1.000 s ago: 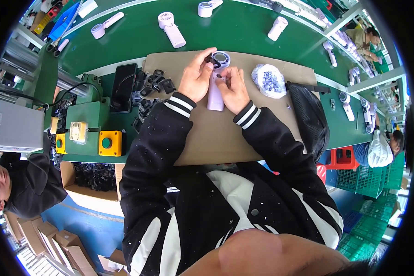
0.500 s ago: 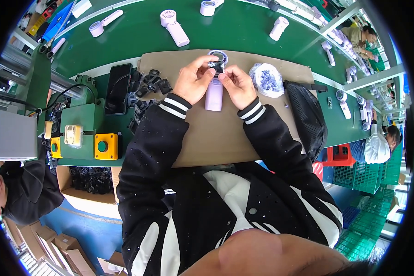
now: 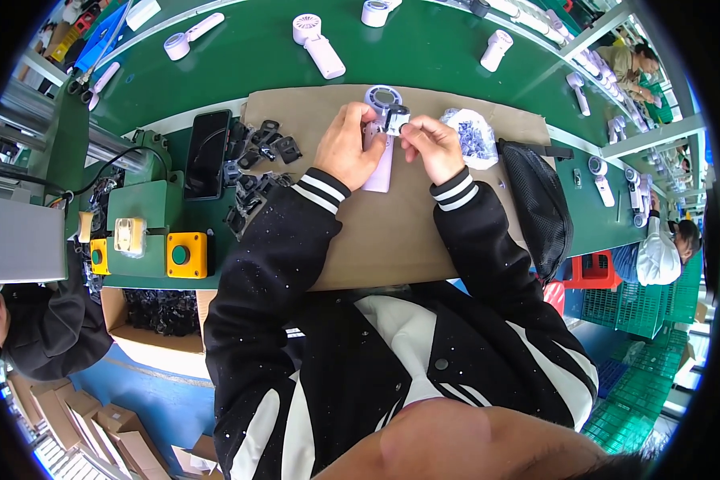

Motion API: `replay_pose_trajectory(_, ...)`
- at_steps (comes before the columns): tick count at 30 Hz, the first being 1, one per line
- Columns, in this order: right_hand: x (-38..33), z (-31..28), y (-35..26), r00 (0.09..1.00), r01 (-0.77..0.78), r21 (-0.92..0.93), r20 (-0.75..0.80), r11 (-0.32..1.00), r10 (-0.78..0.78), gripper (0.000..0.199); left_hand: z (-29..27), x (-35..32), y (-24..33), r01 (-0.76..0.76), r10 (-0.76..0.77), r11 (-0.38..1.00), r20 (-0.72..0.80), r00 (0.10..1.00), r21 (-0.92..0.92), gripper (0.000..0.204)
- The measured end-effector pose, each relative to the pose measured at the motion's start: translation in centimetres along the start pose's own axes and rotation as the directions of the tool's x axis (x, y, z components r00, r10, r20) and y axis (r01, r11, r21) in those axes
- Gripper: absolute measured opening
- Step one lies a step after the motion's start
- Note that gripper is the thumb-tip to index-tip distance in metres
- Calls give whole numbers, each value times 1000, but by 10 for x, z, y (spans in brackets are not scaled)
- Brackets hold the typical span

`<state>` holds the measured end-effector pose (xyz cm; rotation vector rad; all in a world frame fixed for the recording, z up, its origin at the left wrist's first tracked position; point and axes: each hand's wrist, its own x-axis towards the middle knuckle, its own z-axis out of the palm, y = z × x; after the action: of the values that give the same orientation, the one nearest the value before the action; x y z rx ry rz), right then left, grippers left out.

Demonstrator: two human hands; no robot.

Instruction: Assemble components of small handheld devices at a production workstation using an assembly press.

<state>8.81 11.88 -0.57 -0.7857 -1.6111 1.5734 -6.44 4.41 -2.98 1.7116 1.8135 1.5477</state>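
A pale purple handheld fan [image 3: 380,170] lies on the brown cardboard sheet in front of me, its round head pointing away. Above its neck, my right hand [image 3: 434,149] pinches a small black plastic part [image 3: 394,119] with a shiny clear piece on it between thumb and fingertips. At the fan's left side my left hand [image 3: 346,150] is curved, thumb and fingers apart, close to the black part. Whether its fingertips touch the part or the fan is hard to make out. Similar black parts [image 3: 268,148] are heaped to the left, next to a dark phone [image 3: 208,154].
A clear bag of small bluish pieces [image 3: 474,138] and a black mesh pouch [image 3: 536,210] lie at right. More fans [image 3: 318,48] rest along the green table [image 3: 416,48]. A green fixture with yellow button boxes [image 3: 186,255] stands left, above a carton of black parts [image 3: 162,314].
Both hands have moved apart; my left thumb has come off the black part. My right hand now holds it alone, turned and shifted slightly right. The loose fans appear shifted slightly right in view.
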Motion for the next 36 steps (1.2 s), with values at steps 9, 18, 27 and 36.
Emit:
replay_pose_trajectory(9, -4, 0, 0, 994, -81, -108, 60, 991, 88, 12, -3, -1, -4, 84, -84, 996, -16, 996, 9, 22)
replay_pose_trajectory(18, 4, -2, 37, 972, 229, -289, 124, 930, -201, 9, -9, 8, 0, 84, -209, 830, 167, 963, 551, 32)
replay_pose_trajectory(27, 1, -5, -2, 938, -234, -361, 161, 903, 308, 32, 1, -7, -3, 115, -175, 929, 144, 974, 352, 29)
replay_pose_trajectory(36, 9, -16, 37, 977, 156, -16, 152, 988, -152, 39, 7, -3, 2, 4, -2, 989, 10, 1000, -148, 30)
